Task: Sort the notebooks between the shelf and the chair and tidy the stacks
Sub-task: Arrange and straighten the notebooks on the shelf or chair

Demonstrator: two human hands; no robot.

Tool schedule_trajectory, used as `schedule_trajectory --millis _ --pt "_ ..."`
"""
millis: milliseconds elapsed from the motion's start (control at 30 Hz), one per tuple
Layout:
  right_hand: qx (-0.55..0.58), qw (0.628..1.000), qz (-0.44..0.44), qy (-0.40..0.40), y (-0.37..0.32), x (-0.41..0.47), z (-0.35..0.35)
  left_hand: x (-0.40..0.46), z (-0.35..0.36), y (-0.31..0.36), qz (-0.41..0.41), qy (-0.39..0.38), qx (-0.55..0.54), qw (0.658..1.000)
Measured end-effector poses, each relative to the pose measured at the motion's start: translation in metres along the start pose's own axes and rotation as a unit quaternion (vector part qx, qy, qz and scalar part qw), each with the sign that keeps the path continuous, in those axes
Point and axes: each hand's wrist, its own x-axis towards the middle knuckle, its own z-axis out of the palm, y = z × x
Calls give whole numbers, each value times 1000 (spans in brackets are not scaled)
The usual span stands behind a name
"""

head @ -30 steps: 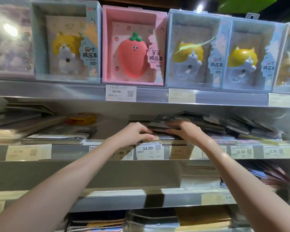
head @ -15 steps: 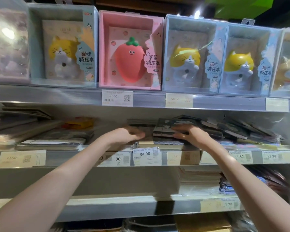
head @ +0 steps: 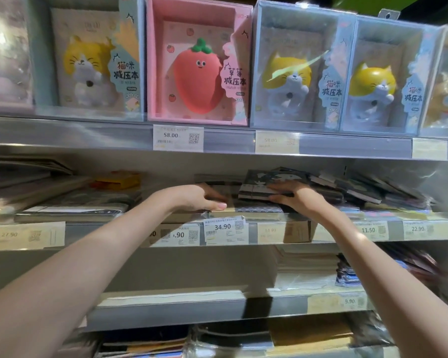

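Both my arms reach into the middle shelf [head: 321, 229] of a shop rack. A small stack of dark notebooks [head: 264, 183] lies there on top of flatter notebooks. My right hand [head: 299, 196] grips the stack's right end, fingers over the top and thumb under the front edge. My left hand [head: 192, 197] lies palm down on the flat notebooks just left of the stack, fingers stretched forward and thumb along the front edge. The far sides of both hands are hidden.
More wrapped notebooks [head: 367, 188] slump to the right on the same shelf, and flat piles [head: 70, 202] sit to the left. Boxed cat and strawberry notebooks [head: 198, 65] line the upper shelf. Lower shelves hold further stacks [head: 305, 264]. Price tags [head: 224, 228] run along the shelf edges.
My left hand slid deeper onto the shelf and flattened out. My right hand kept its hold on the dark stack. The camera tipped down slightly.
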Motion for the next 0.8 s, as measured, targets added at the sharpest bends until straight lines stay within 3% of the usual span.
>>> schedule_trajectory --millis 300,467,633,800 --pt "-10 999 -7 36 8 1 8 3 9 -19 -3 20 -19 1000" --pt "-19 999 -16 37 9 2 8 3 7 -18 84 11 -12 996" --pt "-7 1000 -9 25 6 1 5 -2 5 -19 64 26 4 998" --pt "-17 1000 -12 20 4 0 5 -6 9 -19 109 58 -16 992"
